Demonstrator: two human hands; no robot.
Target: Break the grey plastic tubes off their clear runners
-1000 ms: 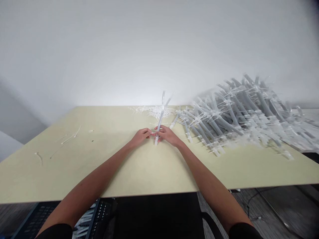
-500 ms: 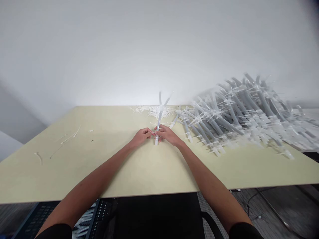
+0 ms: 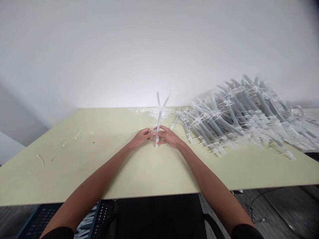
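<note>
The pale table [image 3: 134, 179] across the lower half of the frame leaves bare room at the centre for this work, well apart from the big pile of grey tubes [image 3: 236, 113] at right; it would be best to bring the elbows no nearer that pile, whose ends jut toward the middle. The forked tube [image 3: 159, 117] stands nearly upright at centre, its two branches spread at the top. The right hand [image 3: 168, 136] is closed around its lower part, and that hold should be firm enough to stop the tube twisting without squashing its wall, which looks soft. The left hand [image 3: 142, 136], just left of the tube, has thumb and forefinger pinched together, seemingly on a pale strand [image 3: 153, 134]; any pull on it would best be steady and square to the tube. As for what is unclear, the pile blurs toward the right edge, and the crate [image 3: 101, 212] at lower left is cut off by the frame and partly covered by the left forearm. The tube partly covers the heap of white ties [image 3: 144, 111] behind it. Fingers hide where the strand meets the tube, and whether the tube's foot touches the table cannot be told.
</note>
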